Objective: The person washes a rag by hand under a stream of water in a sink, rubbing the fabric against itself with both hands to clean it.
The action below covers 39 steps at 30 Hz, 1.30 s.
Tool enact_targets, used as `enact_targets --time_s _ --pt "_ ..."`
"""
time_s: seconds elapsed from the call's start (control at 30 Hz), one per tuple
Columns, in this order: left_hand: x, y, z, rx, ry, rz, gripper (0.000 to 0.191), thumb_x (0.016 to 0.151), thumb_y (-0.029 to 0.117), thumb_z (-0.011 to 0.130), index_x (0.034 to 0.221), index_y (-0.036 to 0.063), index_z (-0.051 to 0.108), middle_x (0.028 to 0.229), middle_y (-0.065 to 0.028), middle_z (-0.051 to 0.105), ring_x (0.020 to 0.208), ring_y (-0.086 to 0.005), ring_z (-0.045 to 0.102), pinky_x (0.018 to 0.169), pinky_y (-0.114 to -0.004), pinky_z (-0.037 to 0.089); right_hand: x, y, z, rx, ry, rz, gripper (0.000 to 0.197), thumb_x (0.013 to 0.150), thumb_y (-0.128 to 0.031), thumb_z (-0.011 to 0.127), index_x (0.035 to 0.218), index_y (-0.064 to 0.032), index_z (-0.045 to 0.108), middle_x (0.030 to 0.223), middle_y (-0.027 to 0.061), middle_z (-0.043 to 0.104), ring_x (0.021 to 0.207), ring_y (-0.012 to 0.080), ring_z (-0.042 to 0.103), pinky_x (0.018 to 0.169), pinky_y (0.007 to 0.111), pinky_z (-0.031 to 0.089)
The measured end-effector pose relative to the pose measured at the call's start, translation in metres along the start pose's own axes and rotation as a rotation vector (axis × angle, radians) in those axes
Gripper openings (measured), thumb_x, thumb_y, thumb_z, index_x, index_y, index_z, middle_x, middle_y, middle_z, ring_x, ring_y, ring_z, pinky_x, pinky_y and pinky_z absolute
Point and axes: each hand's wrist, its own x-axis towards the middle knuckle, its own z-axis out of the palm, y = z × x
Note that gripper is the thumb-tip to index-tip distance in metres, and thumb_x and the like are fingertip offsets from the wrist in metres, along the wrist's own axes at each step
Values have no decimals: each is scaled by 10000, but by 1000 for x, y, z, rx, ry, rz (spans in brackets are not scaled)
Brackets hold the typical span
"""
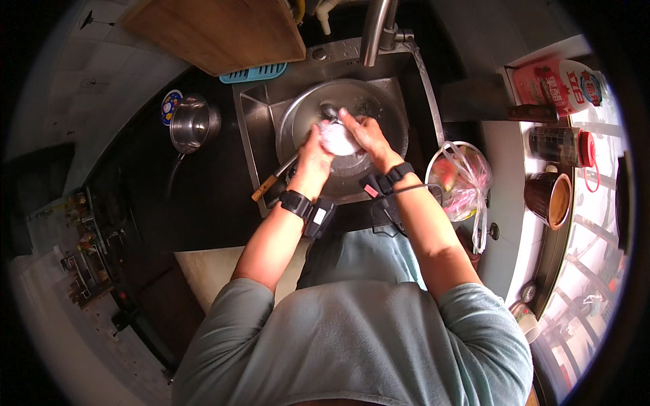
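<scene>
Both my hands hold a small white bowl or similar rounded thing (339,139) over a large metal basin (391,101) that stands in the stainless steel sink (249,147). My left hand (314,158) grips its left side, and my right hand (373,136) has its right side, thumb up at the top. Glare and blur hide the white thing's exact shape. Just above it, a dark, rounded metal utensil head (329,110), perhaps a ladle's, shows in the basin. A wooden-handled utensil (265,187) leans over the near left edge of the basin. Water appears to lie in the basin.
A metal faucet (373,35) rises behind the basin. Back left are a wooden board (218,30) and a blue plastic rack (254,73); a small steel saucepan (190,124) sits on the left counter. To the right stands a bag-lined bin (464,182); a jar (558,146) and brown pot (548,199) line the windowsill.
</scene>
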Motion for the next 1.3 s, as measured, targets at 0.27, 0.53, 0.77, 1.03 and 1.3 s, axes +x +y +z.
enact_targets --time_s 0.27,0.53,0.77,1.03,1.3 --pt "8 22 2 -131 12 -57 252 904 314 535 980 78 579 949 -74 638 904 -198 606 874 -358 459 -9 11 12 334 -88 -187 209 856 -232 593 932 -41 629 749 8 611 630 85 533 517 231 428" --pt "-28 -8 13 -113 -152 -235 303 941 201 369 1175 60 500 1157 -124 560 1092 -199 520 908 -366 437 -2 8 33 -618 455 -500 259 856 -307 517 765 -67 556 707 185 620 614 375 611 563 466 498" --pt "0 5 -38 -167 -398 -193 276 936 236 464 1126 44 523 1092 -82 584 1022 -208 559 925 -385 441 6 12 40 -772 374 -528 339 904 -331 444 808 -43 595 697 255 602 645 388 617 591 477 502" --pt "-12 39 5 24 -138 -28 377 950 345 428 1182 59 507 1180 -80 570 1103 -240 535 964 -443 388 1 4 -1 346 -64 70 405 911 -393 521 703 -47 565 574 1 481 438 119 427 372 261 363" --pt "-17 23 -3 -75 -375 -118 435 944 364 390 1251 65 465 1255 -106 515 1140 -261 505 983 -456 387 -17 17 69 -319 323 -1071 253 861 -263 568 783 -22 576 712 178 600 674 345 596 632 387 473"
